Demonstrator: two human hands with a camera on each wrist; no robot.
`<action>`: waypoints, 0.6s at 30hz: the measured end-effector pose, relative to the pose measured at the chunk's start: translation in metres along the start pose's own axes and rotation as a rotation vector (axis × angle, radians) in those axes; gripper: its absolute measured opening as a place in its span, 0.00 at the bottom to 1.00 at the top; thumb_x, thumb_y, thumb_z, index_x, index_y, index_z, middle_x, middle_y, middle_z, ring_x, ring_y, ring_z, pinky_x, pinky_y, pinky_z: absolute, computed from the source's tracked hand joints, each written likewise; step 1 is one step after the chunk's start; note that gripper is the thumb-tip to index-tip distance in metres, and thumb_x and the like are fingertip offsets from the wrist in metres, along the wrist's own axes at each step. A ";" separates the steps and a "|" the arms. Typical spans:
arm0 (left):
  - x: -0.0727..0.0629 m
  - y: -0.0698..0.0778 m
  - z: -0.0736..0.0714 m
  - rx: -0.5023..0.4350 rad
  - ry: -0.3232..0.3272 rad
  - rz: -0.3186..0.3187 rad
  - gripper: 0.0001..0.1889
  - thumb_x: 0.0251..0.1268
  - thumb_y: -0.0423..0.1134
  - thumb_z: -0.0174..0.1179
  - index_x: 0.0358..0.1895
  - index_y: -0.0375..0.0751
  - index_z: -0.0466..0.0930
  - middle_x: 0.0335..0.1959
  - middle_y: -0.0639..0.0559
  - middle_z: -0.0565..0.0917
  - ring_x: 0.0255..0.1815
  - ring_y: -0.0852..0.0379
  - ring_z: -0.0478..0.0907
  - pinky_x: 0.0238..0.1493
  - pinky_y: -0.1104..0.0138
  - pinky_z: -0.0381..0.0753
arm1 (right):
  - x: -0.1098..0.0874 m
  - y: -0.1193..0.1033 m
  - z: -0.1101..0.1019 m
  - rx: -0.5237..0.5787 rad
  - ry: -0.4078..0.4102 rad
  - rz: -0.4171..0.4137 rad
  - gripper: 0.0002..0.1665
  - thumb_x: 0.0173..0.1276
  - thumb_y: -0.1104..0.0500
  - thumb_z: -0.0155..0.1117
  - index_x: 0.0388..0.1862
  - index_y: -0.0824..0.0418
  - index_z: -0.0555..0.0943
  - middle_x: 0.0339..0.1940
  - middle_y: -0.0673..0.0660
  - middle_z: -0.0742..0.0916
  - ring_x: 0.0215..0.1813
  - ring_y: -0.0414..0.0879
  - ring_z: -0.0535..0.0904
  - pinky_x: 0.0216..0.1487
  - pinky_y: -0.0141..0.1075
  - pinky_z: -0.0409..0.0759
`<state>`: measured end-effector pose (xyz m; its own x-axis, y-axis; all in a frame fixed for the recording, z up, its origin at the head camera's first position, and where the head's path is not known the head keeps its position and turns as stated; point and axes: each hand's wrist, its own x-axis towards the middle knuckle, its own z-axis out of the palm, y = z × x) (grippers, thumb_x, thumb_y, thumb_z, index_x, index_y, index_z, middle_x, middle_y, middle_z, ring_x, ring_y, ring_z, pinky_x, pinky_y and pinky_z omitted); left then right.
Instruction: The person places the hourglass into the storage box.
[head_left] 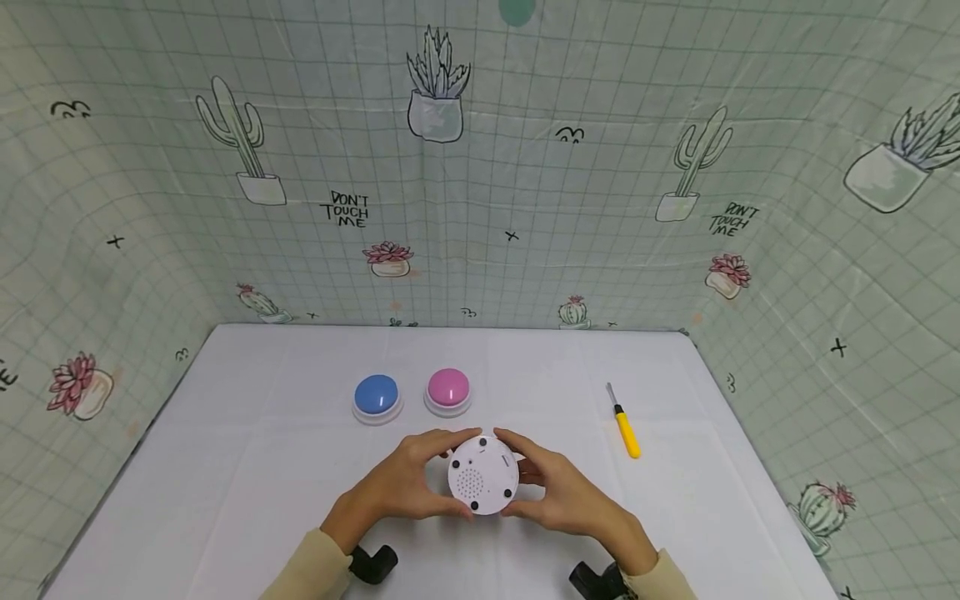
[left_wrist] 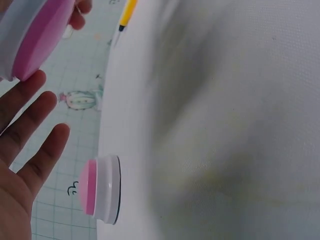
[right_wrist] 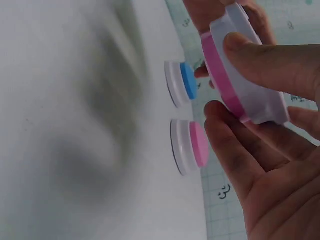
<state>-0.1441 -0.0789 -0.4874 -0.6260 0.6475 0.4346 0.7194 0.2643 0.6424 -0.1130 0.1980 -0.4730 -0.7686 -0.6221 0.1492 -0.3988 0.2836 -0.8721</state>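
Observation:
Both hands hold a round push button (head_left: 483, 475) turned over, its white underside up, with black feet and a patch of small holes showing. My left hand (head_left: 405, 482) grips its left side between thumb and fingers. The right hand (head_left: 558, 492) grips the opposite side, its thumb (right_wrist: 240, 42) lying along the white base in the right wrist view. In the left wrist view the button's pink dome (left_wrist: 45, 37) faces down. Just beyond the hands, a second pink button (head_left: 448, 388) and a blue button (head_left: 376, 395) stand dome up on the table.
A screwdriver (head_left: 624, 423) with a yellow handle lies on the right of the white table (head_left: 225, 467). Behind and beside the table hangs a green checked cloth (head_left: 480, 183) with cactus drawings.

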 end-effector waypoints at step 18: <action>-0.003 0.003 0.018 -0.007 0.153 -0.103 0.49 0.52 0.51 0.80 0.78 0.45 0.66 0.56 0.53 0.86 0.53 0.58 0.82 0.46 0.61 0.86 | 0.004 0.010 0.022 -0.114 0.379 -0.009 0.56 0.50 0.64 0.86 0.75 0.64 0.63 0.67 0.63 0.77 0.49 0.47 0.87 0.48 0.33 0.87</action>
<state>-0.1346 -0.0670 -0.4986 -0.7350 0.5011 0.4567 0.6473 0.3183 0.6926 -0.1088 0.1828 -0.4910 -0.8864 -0.3178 0.3367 -0.4431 0.3715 -0.8159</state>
